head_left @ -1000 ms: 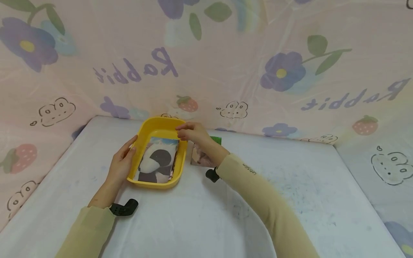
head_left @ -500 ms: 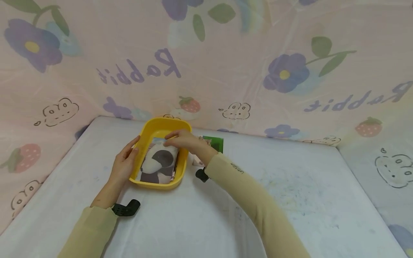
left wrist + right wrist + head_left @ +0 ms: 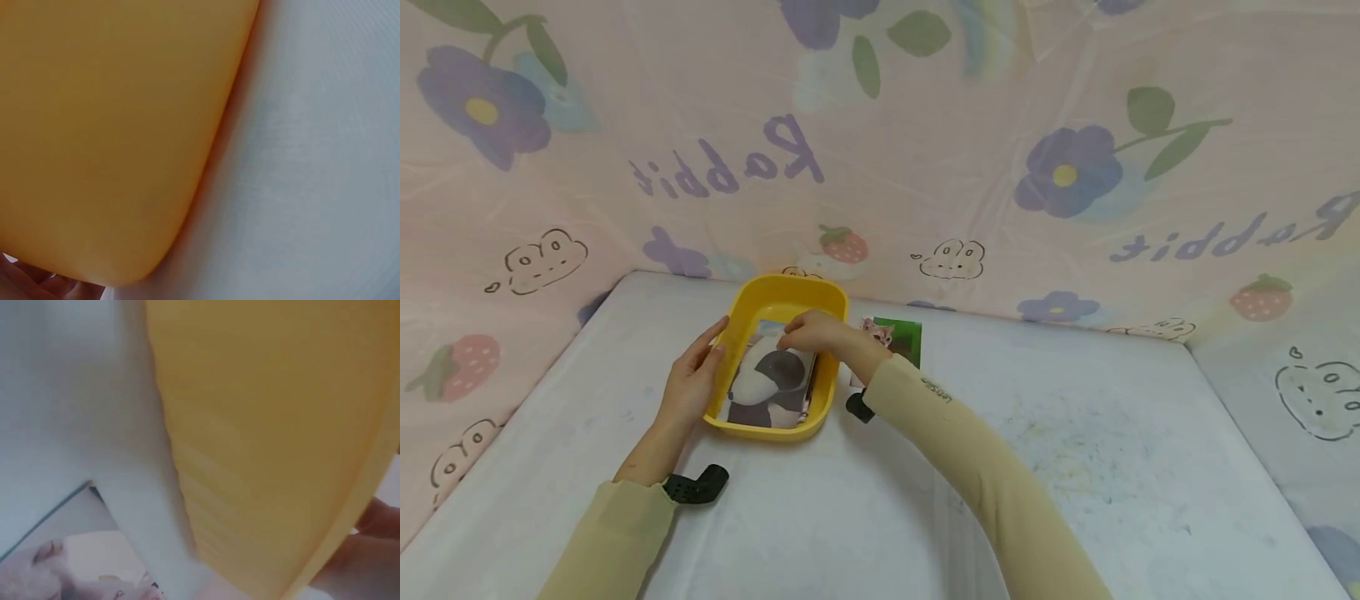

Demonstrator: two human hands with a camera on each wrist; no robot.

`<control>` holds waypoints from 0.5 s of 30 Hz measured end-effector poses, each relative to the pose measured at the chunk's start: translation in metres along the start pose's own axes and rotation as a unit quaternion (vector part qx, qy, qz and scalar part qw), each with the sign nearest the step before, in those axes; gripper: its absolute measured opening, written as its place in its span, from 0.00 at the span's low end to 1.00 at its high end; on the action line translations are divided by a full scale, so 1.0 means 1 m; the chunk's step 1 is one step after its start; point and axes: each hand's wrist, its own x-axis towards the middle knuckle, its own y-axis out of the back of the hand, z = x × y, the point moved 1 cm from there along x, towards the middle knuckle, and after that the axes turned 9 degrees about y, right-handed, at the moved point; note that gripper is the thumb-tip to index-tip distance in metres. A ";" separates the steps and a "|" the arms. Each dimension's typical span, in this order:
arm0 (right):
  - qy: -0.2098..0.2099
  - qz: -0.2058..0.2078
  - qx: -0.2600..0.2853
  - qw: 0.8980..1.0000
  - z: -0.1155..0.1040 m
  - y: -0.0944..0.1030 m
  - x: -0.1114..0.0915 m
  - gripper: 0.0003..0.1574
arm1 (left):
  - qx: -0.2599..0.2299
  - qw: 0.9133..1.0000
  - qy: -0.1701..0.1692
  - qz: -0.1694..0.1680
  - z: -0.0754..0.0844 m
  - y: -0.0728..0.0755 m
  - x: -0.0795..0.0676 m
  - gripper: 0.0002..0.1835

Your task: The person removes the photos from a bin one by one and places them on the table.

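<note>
A yellow plastic tray (image 3: 831, 379) lies on the white-covered table, with a small stack inside topped by a panda picture card (image 3: 767, 387). My left hand (image 3: 688, 383) grips the tray's left side, thumb at the rim and fingers along the outer wall. In the left wrist view the tray's wall (image 3: 112, 137) hides most of that hand. Reaching over the right rim, my right hand (image 3: 820, 331) pinches at the card's upper right edge with curled fingers. The right wrist view shows part of this hand (image 3: 369, 562) beyond the tray's rim.
A kitten picture card (image 3: 910, 337) with a green background lies just right of the tray, partly under the right forearm. Behind the table hangs a pink patterned cloth (image 3: 880, 167). Black wrist cameras (image 3: 703, 485) stick out beside both forearms.
My right hand has moved from the tray's upper right rim down and left onto the panda card, and its fingers have curled. The left hand keeps its grip on the tray.
</note>
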 end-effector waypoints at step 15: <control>0.060 0.037 -0.053 0.996 0.005 -0.008 -0.002 0.25 | -0.003 1.000 0.004 0.005 -0.001 -0.001 0.000 0.25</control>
